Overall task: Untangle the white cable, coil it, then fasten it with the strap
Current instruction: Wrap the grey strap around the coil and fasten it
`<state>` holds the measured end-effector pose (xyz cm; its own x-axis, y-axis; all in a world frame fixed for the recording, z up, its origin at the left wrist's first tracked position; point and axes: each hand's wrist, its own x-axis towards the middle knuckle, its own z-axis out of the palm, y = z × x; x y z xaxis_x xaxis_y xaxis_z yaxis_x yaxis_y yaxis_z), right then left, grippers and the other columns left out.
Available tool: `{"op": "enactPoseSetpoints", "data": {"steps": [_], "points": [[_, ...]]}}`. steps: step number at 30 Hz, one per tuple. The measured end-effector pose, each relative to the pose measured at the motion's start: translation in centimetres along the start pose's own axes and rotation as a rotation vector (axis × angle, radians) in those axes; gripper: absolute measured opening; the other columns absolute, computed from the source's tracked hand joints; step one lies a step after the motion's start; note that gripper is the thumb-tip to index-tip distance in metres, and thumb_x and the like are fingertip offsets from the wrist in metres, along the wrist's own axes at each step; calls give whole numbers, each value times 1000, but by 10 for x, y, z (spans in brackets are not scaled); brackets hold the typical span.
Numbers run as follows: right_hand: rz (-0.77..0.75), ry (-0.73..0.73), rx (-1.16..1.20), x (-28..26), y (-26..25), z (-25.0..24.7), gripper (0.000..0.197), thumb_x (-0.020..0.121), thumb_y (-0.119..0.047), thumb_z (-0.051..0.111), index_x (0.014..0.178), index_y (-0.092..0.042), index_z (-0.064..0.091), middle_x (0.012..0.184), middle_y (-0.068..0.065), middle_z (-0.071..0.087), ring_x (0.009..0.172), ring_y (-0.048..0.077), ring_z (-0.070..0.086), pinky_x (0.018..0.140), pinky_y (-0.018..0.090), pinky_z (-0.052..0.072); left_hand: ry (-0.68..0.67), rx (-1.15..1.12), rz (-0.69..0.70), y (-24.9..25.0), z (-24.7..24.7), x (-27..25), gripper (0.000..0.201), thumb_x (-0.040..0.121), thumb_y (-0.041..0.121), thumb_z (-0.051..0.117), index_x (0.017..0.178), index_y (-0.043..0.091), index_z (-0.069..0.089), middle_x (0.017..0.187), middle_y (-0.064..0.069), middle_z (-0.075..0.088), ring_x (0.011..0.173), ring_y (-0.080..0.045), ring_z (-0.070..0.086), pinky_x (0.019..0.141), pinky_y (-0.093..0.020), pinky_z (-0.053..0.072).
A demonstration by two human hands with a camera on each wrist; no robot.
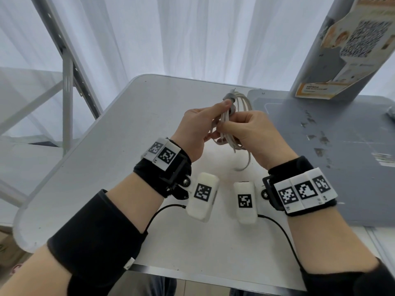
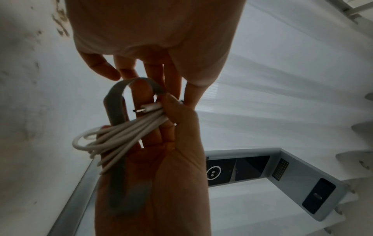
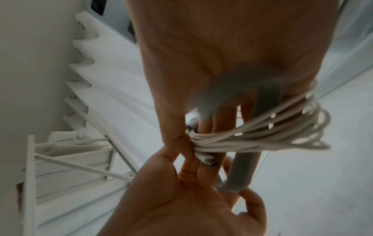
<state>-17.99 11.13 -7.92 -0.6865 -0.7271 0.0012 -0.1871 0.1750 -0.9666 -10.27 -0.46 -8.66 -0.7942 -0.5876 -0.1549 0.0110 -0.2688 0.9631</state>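
Note:
The white cable [image 1: 246, 103] is gathered into a coil of several loops, held in the air above the table. My left hand [image 1: 213, 112] grips the bundle from the left, thumb up against the grey strap [image 1: 230, 96]. My right hand [image 1: 235, 124] pinches the strands from the right. In the left wrist view the cable [image 2: 125, 135] crosses my left fingers, a connector [image 2: 149, 109] sticks out under the thumb, and the strap [image 2: 115, 102] arches over in a loose loop. In the right wrist view my right thumb clamps the cable [image 3: 262, 132] and the strap [image 3: 242, 169] hangs toward my left hand [image 3: 181, 204].
The white table [image 1: 106, 157] lies below the hands. A grey base plate [image 1: 320, 150] with an upright pole and poster [image 1: 352, 50] fills the right side. A metal frame [image 1: 68, 82] and white curtains stand behind.

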Motion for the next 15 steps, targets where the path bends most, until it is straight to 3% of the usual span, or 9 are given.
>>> {"op": "enactPoseSetpoints", "data": {"steps": [3,5,7,9,12,15], "points": [[-15,-7,-24,-1,0,-2,11,89,-10,73,87,0,74,78,9,78,77,24,78,79,36,61,13,26,23,-1,0,0,25,89,33,71,94,9,80,96,-8,74,82,-16,59,77,-35,38],[-38,4,-41,-2,-1,-3,8,88,-9,74,89,-1,75,78,9,78,76,23,77,75,34,61,24,44,38,-1,-1,0,22,89,32,69,89,13,81,101,-15,75,83,-18,59,79,-36,38],[-72,14,-48,-2,-1,-4,6,87,-7,74,88,-9,80,77,6,78,73,18,75,69,24,58,42,49,47,-1,-1,1,19,88,31,69,83,16,80,100,-13,75,83,-17,58,78,-36,37],[-105,30,-68,-2,0,-4,16,85,-4,72,88,-17,82,76,4,78,72,15,73,69,20,56,74,41,43,-1,-2,1,17,85,30,70,83,16,79,92,-4,74,78,-13,56,76,-34,35],[-133,43,-92,-1,0,-5,21,84,-2,70,88,-19,83,75,3,78,72,15,74,74,25,59,94,-10,37,-2,-3,4,17,85,27,72,88,12,79,90,0,73,68,-12,52,69,-28,36],[-137,40,-113,-1,1,-7,22,83,-2,70,84,-21,82,74,3,78,75,17,75,79,25,60,57,-41,13,-1,-2,4,13,86,24,71,85,13,79,96,-3,74,63,-11,47,61,-22,37]]}}
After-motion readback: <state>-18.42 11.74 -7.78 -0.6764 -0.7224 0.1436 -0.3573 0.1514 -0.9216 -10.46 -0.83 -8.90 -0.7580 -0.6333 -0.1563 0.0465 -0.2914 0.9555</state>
